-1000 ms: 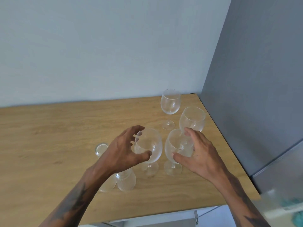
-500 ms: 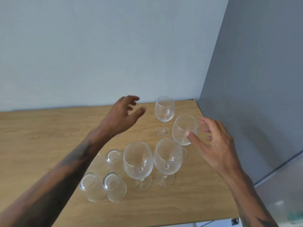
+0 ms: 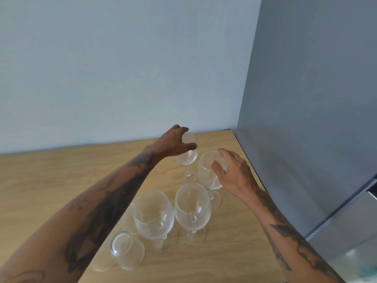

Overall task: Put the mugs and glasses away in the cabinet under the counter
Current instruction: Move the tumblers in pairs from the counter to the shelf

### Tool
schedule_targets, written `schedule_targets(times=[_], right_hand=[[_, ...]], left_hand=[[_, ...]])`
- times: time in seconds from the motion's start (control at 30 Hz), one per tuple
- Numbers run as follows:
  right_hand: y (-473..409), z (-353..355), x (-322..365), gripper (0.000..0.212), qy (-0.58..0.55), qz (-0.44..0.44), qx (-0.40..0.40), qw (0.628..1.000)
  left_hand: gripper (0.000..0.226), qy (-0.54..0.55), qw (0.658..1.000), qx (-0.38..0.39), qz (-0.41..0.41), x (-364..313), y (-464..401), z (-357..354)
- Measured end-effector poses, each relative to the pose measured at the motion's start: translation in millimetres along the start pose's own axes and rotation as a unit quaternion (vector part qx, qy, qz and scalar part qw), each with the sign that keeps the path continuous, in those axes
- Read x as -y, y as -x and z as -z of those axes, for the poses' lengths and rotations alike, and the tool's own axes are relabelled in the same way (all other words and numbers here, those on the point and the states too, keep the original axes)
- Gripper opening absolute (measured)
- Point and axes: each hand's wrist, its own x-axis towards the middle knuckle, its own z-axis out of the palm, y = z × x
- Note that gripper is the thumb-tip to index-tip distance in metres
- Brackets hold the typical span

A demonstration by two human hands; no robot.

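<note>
Several clear wine glasses stand upright on the wooden counter. My left hand reaches to the far wine glass; the fingers curl behind its rim and the thumb lies across the front of the bowl. My right hand wraps the right wine glass, thumb on the bowl and fingers over the rim. Both glasses still rest on their feet. Two nearer wine glasses stand untouched. An upturned tumbler sits at the front; others are partly hidden under my left forearm.
A tall grey panel rises directly right of the glasses along the counter's right edge. A pale wall closes the back. The cabinet under the counter is out of view.
Both hands left the two nearer wine glasses and reached forward to the two far ones. The fingers have now closed around those bowls.
</note>
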Motion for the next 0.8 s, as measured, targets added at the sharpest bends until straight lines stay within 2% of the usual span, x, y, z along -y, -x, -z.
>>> schedule_targets(times=[0.13,0.37,0.6,0.8], right_hand=[[-7,-13,9,0.046,-0.001,0.028,0.005,1.0],[-12,-30,32,0.042,-0.025,0.101,0.068,0.992],[-16,-31,29,0.038,-0.02,0.153,0.089,0.984],[-18,-35,31,0.037,-0.014,0.163,0.078,0.983]], left_hand=[[0.078,0.038,0.999,0.007,0.009,25,41,8],[0.066,0.096,0.995,0.02,0.019,64,98,25],[0.064,0.112,0.993,0.031,0.012,58,129,22],[0.063,0.132,0.991,0.028,0.009,57,135,16]])
